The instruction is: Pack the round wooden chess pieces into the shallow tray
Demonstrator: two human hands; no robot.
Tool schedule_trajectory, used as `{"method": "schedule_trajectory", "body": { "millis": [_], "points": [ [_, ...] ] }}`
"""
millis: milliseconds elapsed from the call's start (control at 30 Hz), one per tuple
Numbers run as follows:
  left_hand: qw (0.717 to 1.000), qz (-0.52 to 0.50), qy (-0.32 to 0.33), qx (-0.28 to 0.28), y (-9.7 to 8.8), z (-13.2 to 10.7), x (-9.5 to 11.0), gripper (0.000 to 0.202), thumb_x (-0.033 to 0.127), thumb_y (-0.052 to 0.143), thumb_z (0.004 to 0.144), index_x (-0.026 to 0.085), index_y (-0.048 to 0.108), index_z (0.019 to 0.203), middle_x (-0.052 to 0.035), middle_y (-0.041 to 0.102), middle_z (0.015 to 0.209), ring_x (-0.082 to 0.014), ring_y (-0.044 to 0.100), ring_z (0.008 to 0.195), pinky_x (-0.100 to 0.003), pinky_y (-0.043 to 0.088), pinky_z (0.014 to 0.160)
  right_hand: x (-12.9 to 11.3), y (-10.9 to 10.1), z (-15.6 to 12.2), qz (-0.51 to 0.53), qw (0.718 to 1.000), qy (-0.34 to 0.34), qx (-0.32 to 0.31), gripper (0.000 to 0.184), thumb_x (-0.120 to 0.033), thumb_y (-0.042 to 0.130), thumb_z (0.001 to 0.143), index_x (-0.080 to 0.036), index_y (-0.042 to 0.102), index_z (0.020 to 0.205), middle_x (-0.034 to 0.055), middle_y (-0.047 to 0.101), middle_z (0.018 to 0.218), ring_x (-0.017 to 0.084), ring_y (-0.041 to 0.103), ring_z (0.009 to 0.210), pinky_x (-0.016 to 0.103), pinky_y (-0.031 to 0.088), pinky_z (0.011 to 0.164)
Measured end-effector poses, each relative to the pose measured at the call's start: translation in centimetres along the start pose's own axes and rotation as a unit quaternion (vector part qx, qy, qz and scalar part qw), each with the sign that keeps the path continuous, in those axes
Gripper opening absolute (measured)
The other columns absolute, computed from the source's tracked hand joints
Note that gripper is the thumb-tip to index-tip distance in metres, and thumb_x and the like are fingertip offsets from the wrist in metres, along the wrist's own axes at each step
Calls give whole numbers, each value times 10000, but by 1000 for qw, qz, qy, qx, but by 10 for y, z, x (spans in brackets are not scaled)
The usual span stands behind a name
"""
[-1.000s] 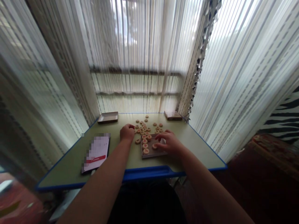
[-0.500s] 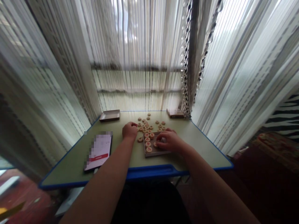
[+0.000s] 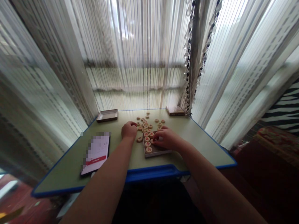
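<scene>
Several round wooden game pieces [image 3: 147, 122] with red or dark marks lie scattered on the pale green table [image 3: 116, 161]. A shallow brown box [image 3: 161, 151] near the front holds a few of them in a column [image 3: 147, 144]. My left hand [image 3: 128, 130] is curled into a loose fist beside the loose pieces; what its fingers hold is hidden. Over the box, my right hand [image 3: 164, 137] has its fingers bent down onto a piece in the tray.
A phone [image 3: 96, 153] lies at the left of the table. A flat tin lid [image 3: 107, 115] sits at the back left, a small box [image 3: 175, 110] at the back right. Sheer curtains [image 3: 140, 56] hang close behind; the blue table edge [image 3: 149, 173] is nearest me.
My right hand has slid left across the box toward the column of pieces. The left hand stays curled by the loose pieces. The view has shifted slightly.
</scene>
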State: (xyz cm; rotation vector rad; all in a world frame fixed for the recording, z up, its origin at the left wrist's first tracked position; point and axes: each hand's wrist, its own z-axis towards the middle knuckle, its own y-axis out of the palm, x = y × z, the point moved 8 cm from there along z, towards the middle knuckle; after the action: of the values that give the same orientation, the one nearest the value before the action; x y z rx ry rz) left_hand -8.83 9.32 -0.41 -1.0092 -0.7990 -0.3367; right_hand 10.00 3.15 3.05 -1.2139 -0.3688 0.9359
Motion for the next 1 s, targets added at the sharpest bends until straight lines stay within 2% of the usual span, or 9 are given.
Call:
{"method": "schedule_trajectory", "body": {
  "millis": [500,633,767,900,1000],
  "points": [
    [1000,16,1,-9,-3,-4,5,265,163,443,619,201,668,753,-51,679,771,-192,600,756,-272,421,652,0,3,3,0,999,-14,31,137,-319,609,741,-206,685,762,18,642,711,131,523,689,293,344,795],
    [1000,8,1,7,-5,-4,6,249,170,448,622,204,662,745,-47,676,766,-190,597,752,-269,417,647,-1,4,2,12,999,-14,34,133,-304,604,743,-208,690,776,19,654,722,130,534,705,282,359,786],
    [999,-8,-12,48,-10,-1,1,246,173,442,628,200,651,754,-40,673,756,-182,596,727,-263,413,631,3,1,2,11,999,2,52,130,-286,613,724,-215,697,792,17,655,720,144,526,725,282,377,779],
    [998,-17,-6,58,-10,0,-1,233,174,439,635,200,646,740,-33,671,740,-175,595,708,-258,412,625,9,-8,-4,23,996,24,77,150,-173,580,707,-217,702,783,15,642,734,146,535,751,260,398,759],
    [998,-16,5,62,-10,0,2,231,178,440,642,206,645,744,-30,671,741,-175,596,708,-259,416,633,23,-20,-15,14,987,89,134,212,-135,532,710,-216,693,822,18,635,793,142,548,756,246,412,724]
  ]
}}
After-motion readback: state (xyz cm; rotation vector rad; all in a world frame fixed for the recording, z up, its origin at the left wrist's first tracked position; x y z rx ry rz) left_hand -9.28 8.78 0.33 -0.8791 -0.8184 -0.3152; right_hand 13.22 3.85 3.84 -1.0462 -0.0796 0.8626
